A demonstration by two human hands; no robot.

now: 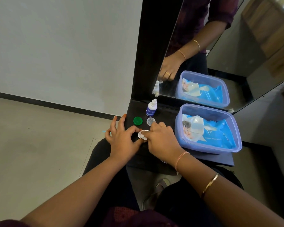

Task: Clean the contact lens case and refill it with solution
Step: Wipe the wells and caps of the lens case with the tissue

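Pinching one wipe [142, 135] in right hand [162, 142], left hand [121, 142] grip unclear, two caps [137, 120], one bottle [151, 109]

on the shelf [164, 114], the bottle [151, 108] stands at the back, just before the mirror [228, 54]. the left cap [137, 120] and right cap [150, 121] lie side by side before it. right of them sits the tub [177, 128], the pack [211, 133] in it.

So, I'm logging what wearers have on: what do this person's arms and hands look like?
Both forearms are bare. The wrist of the right hand carries a thin pink thread band and, further up the arm, a slim gold bangle. The left hand and its wrist show no jewellery. The edge of a dark maroon sleeve shows at bottom left.
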